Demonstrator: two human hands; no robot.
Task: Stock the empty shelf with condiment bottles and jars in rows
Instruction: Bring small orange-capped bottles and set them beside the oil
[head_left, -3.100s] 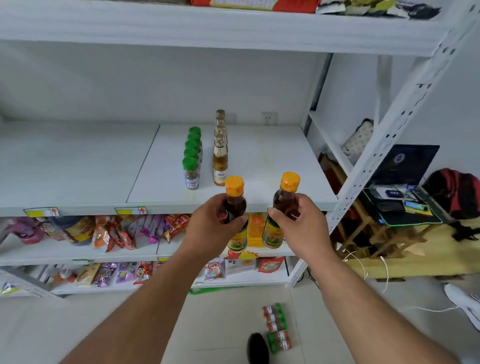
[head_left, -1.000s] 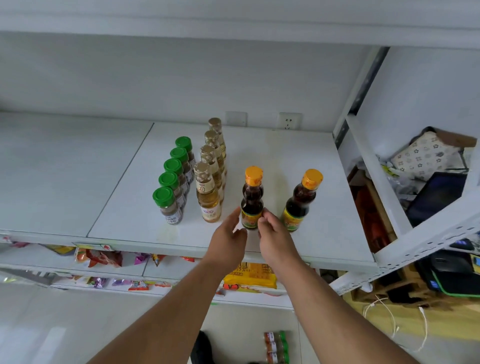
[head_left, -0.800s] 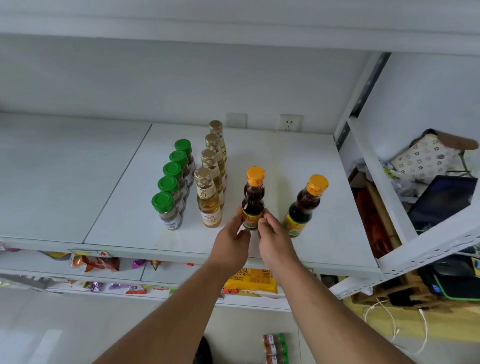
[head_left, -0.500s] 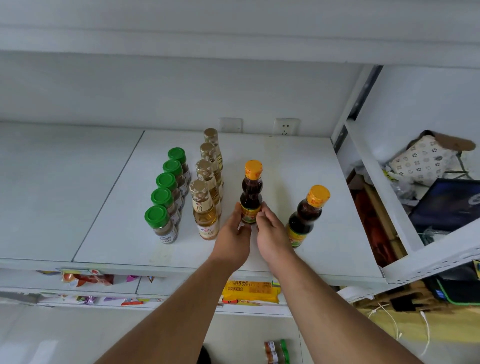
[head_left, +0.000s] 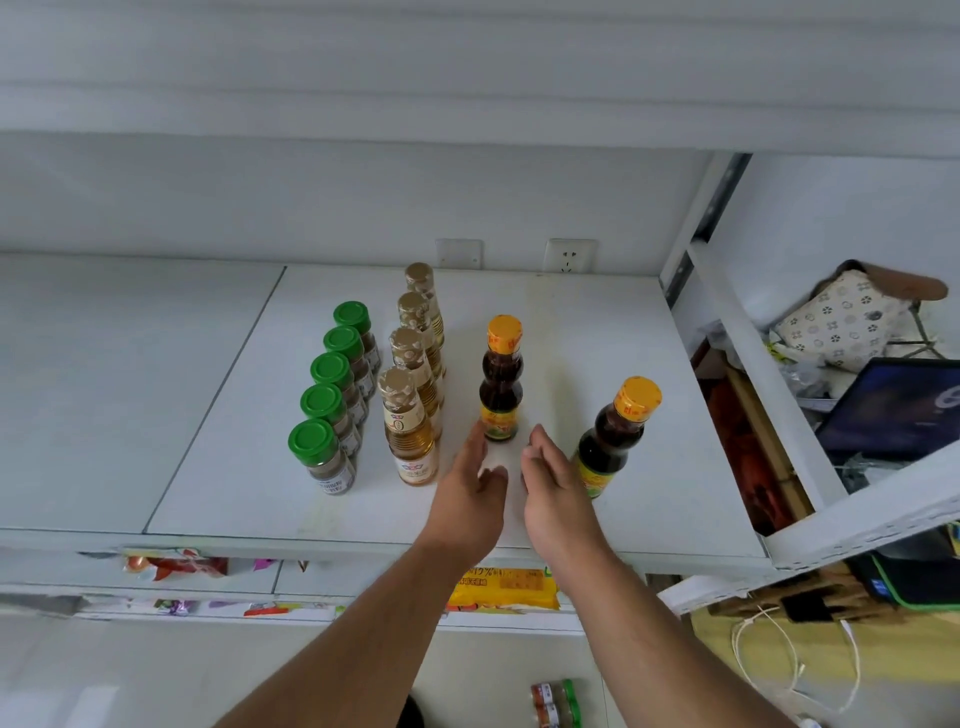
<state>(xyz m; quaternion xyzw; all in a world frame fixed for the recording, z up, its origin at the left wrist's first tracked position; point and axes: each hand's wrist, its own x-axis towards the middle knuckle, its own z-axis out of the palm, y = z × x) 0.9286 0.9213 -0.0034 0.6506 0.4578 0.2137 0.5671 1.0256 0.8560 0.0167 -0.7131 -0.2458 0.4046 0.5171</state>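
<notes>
Dark bottle (head_left: 500, 387) stands upright on the shelf (head_left: 218, 467) beside the gold-capped row (head_left: 413, 374); I see my left hand (head_left: 470, 491) and right hand (head_left: 553, 488) loose-fingered just before it, gripping nothing.

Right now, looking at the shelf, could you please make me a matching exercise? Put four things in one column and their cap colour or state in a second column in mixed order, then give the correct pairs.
Column one:
1. front jar of the left row
2. front bottle of the pale oil row
3. dark bottle standing alone on the right
4. left hand

Column two:
A. orange cap
B. open, holding nothing
C. green cap
D. gold cap

Pairs: 1-C, 2-D, 3-A, 4-B
</notes>
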